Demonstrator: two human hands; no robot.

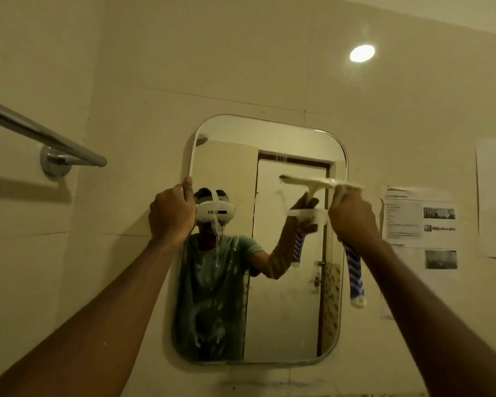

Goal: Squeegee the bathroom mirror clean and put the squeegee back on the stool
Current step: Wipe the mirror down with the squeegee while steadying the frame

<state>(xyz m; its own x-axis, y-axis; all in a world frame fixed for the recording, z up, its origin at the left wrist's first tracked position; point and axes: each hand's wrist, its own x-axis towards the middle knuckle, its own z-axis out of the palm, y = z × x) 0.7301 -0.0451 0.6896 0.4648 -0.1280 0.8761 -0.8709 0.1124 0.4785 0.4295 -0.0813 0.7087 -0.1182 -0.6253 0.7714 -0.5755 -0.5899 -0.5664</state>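
A rounded rectangular mirror (287, 310) hangs on the tiled wall, with soapy streaks and drips down its left half. My right hand (354, 217) grips the squeegee (355, 267) by its blue and white striped handle. The white blade lies roughly level against the glass in the upper right part of the mirror. My left hand (172, 214) holds the mirror's left edge near the top, thumb on the rim. The stool is out of view.
A chrome towel bar (45, 134) juts from the wall at upper left. Printed paper sheets (420, 217) are stuck to the wall right of the mirror. A round light reflection (362, 53) shines on the tiles above.
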